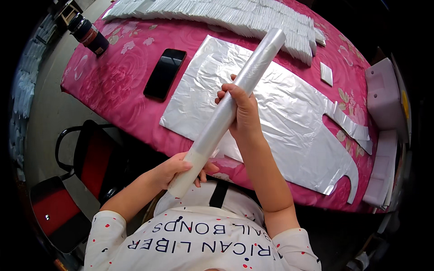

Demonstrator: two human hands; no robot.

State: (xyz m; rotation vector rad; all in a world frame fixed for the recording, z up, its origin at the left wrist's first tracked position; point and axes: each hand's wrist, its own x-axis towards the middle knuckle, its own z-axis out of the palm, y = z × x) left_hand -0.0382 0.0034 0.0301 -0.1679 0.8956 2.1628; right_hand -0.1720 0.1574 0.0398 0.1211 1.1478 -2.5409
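In the head view, the right hand [244,108] wraps its grip around the middle of a clear film roll [216,124], slanting over the near edge of a pink floral-clothed desk [113,86]; the left hand's [174,168] grip clasps its lower end. Silvery sheeting [289,131] lies flat beneath, beside a dark phone [165,74]. White packets [217,12] line the far side; a red-and-black chair [53,203] stands on grey floor [40,113].

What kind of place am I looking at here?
Perhaps a small, informal workroom: dense rows of white packets and a silvery plastic sheet lie on a pink-covered table, with a plastic roll held above.
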